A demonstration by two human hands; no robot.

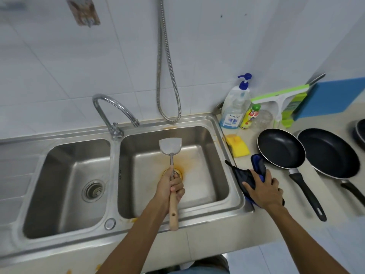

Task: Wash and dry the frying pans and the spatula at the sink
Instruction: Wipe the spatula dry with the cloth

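Alright, the left hand is wrapping its fingers and thumb around the spatula high on the wooden handle, holding it blade-up over the right basin of the sink, above the stained drain. It looks light and stiff, with a thin steel blade and a narrow metal neck. If it is wet, the metal is likely going to be slick, so that wooden grip is probably the safest place to hold, leaving the blade free for wiping.

The right hand is lying palm-down with its fingers spread on a dark blue cloth, which is draping over the sink's right rim onto the counter. It is pressing on the cloth rather than clutching it. The cloth is soft and limp, so it will likely need bunching up before it can dry anything.

Two frying pans are sitting face-up on the counter, the nearer pan just beside the cloth and the farther pan next to it, both handles pointing towards the person. They are probably heavier at the bowl, so the handles are the place to lift them.

Around them, a yellow sponge is lying by the rim, a soap bottle is standing behind it, and the tap is arching over the divider. Nothing is blocking the blade.
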